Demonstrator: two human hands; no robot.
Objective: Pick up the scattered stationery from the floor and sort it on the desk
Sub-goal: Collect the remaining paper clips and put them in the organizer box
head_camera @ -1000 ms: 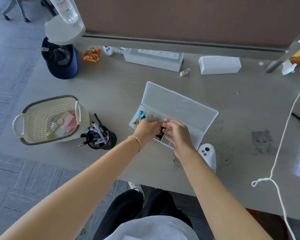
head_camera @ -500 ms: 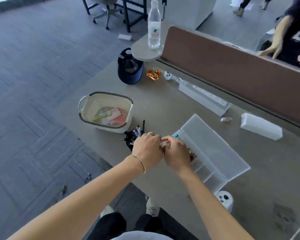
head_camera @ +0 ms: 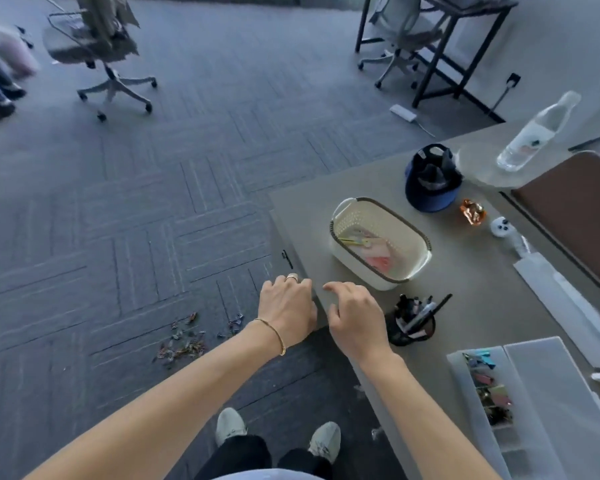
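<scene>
A scatter of small coloured paper clips (head_camera: 182, 342) lies on the grey carpet left of the desk, with a smaller blue cluster (head_camera: 232, 324) beside it. A black pen (head_camera: 287, 258) lies on the floor by the desk corner. My left hand (head_camera: 286, 308) hovers over the desk's edge, fingers loosely curled, holding nothing. My right hand (head_camera: 355, 318) hangs above the desk corner, fingers relaxed and empty. The clear compartment box (head_camera: 520, 393) with binder clips sits open at the lower right of the desk (head_camera: 465, 289).
A cream basket (head_camera: 343, 216) holding cards, a black pen cup (head_camera: 411, 323), a blue cap (head_camera: 430, 183), a water bottle (head_camera: 534, 136) and a white power strip (head_camera: 565, 299) stand on the desk. Office chairs (head_camera: 101, 53) stand on the carpet farther back. My shoes (head_camera: 231, 426) are below.
Both hands have left the compartment box and parted. The view has swung left, from the desk toward the floor, bringing the scattered clips into sight.
</scene>
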